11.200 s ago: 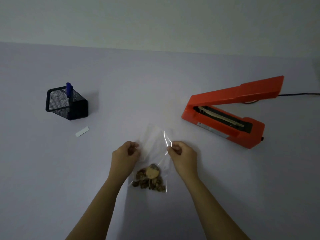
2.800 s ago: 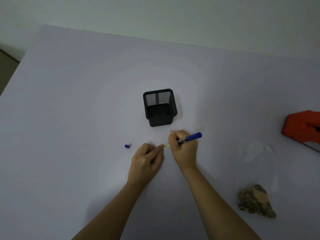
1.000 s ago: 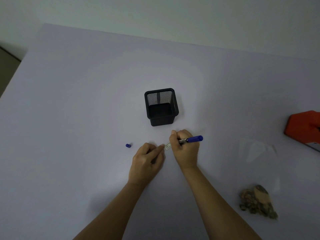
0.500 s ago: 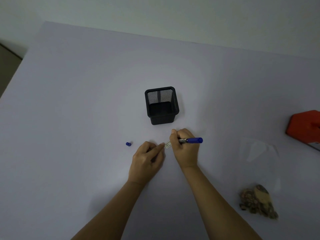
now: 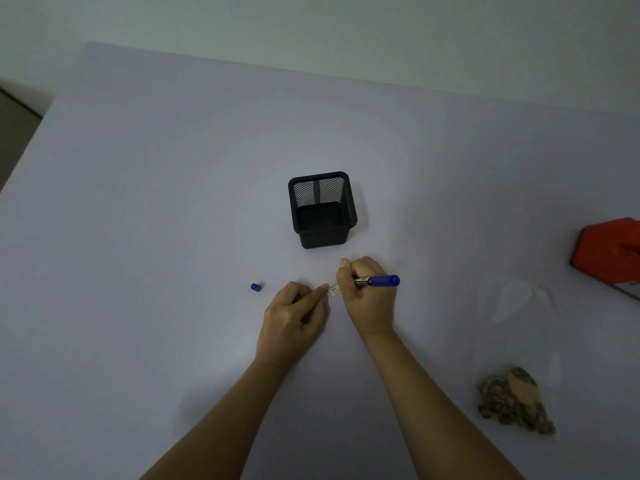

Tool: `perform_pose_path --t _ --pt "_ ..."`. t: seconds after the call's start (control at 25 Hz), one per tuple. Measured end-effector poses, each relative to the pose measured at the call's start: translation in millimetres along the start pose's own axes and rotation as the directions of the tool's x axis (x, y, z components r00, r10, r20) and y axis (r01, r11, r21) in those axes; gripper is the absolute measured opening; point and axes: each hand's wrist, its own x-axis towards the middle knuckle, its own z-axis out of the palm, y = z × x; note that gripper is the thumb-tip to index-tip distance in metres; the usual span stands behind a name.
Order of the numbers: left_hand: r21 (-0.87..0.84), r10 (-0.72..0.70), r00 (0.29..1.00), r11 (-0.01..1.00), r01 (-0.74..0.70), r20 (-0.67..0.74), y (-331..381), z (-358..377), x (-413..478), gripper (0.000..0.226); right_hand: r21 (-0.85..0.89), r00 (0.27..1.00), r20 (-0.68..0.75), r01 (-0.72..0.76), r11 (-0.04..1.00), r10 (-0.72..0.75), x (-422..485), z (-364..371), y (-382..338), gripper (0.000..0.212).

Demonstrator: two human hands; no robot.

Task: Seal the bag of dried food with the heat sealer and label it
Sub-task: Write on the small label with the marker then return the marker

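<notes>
right hand point(image 5: 369, 299) fingers curled round blue marker point(image 5: 379, 281), tip hidden at label point(image 5: 334, 289). left hand point(image 5: 294, 320) index fingertip pins label edge, other fingers loosely curled, holding nothing. label likely light and flimsy, probably slides; lift by corner. bag of dried food point(image 5: 512, 400) lies well right, apart from heat sealer point(image 5: 609, 251). film looks thin and slippery; grip empty top.

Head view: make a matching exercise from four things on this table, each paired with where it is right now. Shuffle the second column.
Things:
1. marker
2. pen cap
3. mesh pen holder
4. heat sealer

Places:
A. cut off by the picture's right edge
B. stands upright just beyond both hands
C. lies on the table, left of the left hand
D. gripped in the right hand

Pairs: 1-D, 2-C, 3-B, 4-A.
</notes>
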Motion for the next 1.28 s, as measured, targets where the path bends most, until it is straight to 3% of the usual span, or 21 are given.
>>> perform_pose_path --t 1.28 --pt "-0.014 -0.007 1.0 1.0 0.007 0.004 -1.6 -0.7 -0.4 0.027 -0.049 1.0 -0.005 0.018 0.999 -0.018 -0.8 2.2 1.8 0.038"
